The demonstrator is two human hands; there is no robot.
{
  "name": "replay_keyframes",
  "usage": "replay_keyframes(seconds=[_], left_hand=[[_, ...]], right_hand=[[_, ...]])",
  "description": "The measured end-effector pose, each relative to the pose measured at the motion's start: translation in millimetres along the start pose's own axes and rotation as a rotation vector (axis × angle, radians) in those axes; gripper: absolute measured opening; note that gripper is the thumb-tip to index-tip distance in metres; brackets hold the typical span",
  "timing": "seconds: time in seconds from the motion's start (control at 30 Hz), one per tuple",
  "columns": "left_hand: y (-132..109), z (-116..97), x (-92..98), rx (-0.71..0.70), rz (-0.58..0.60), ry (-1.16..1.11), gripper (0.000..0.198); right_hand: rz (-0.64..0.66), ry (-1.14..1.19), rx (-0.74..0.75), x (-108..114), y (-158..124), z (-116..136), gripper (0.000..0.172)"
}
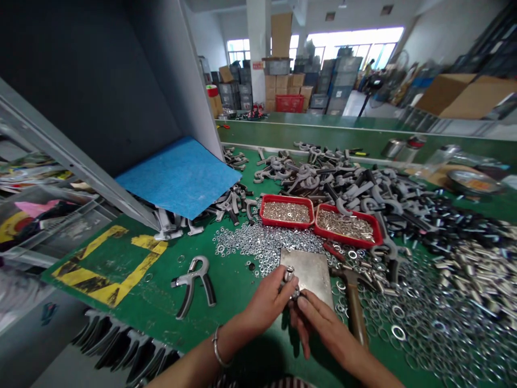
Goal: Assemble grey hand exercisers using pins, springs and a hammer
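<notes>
My left hand (267,300) and my right hand (322,328) meet low in the middle of the view. Between their fingers is a small metal bolt-like fitting (289,276), partly hidden by my fingers. Just behind my hands lies a flat steel plate (309,272), with its near edge under them. To the right of my right hand rests a wooden-handled hammer (355,307). Loose steel hex nuts (262,242) are spread beyond the plate. Left of my hands lies an assembled spring hand grip (194,285).
Two red trays (286,211) of small metal parts stand on the green work table (141,307). Grey grip handles (323,183) are heaped behind them, and washers (424,323) cover the right. A blue mat (177,178) lies against a grey cabinet at left.
</notes>
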State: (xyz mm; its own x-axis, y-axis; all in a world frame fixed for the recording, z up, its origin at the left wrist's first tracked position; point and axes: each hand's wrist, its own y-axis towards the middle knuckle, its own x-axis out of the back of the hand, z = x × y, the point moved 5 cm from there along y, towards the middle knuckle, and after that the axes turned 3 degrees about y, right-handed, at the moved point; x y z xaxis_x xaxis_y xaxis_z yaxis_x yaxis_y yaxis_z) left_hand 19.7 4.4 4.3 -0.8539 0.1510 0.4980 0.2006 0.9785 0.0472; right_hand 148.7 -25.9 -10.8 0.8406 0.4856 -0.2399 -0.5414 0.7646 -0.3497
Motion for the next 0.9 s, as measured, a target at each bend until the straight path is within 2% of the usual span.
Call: replay_keyframes(seconds=[0.13,0.2,0.3,0.37,0.43,0.53,0.63,0.73,0.8,0.9], left_hand=[[9.7,0.4,-6.2,-0.058,-0.009,0.088,0.023],[20.6,1.8,-7.7,-0.042,-0.020,0.081,0.027],[42.4,4.7,-1.4,-0.006,-0.098,0.015,0.033],[57.4,7.5,5.8,0.007,-0.149,0.010,0.038],[70.9,9.8,11.0,-0.006,-0.159,0.106,0.041],[85.2,8.0,8.6,-0.068,-0.082,0.299,0.034],[86.7,-10.5,-2.1,-0.221,0.040,0.352,0.018],[73.9,-43.0,-12.5,-0.416,0.184,0.268,0.040],[64.8,-59.4,-16.2,-0.438,0.263,0.158,0.045],[57.7,-69.1,-18.6,-0.390,0.299,0.046,0.031]], right_hand=[[0.077,0.041,-0.050,1.9,8.8,0.1,0.039],[0.023,-0.020,-0.012,5.2,13.5,-3.8,0.040],[-0.099,-0.081,0.055,16.9,13.7,-10.0,0.043],[-0.180,-0.113,0.077,34.3,9.5,-10.2,0.044],[-0.276,-0.144,0.130,60.5,4.3,-3.5,0.044],[-0.362,-0.130,0.190,99.5,-0.6,10.7,0.044],[-0.309,-0.077,0.137,115.9,-2.7,19.6,0.041],[-0.182,0.108,0.095,107.3,-7.4,24.8,0.039],[-0.077,0.270,0.064,95.2,-11.4,25.9,0.037],[0.014,0.384,0.016,83.0,-15.7,25.2,0.033]])
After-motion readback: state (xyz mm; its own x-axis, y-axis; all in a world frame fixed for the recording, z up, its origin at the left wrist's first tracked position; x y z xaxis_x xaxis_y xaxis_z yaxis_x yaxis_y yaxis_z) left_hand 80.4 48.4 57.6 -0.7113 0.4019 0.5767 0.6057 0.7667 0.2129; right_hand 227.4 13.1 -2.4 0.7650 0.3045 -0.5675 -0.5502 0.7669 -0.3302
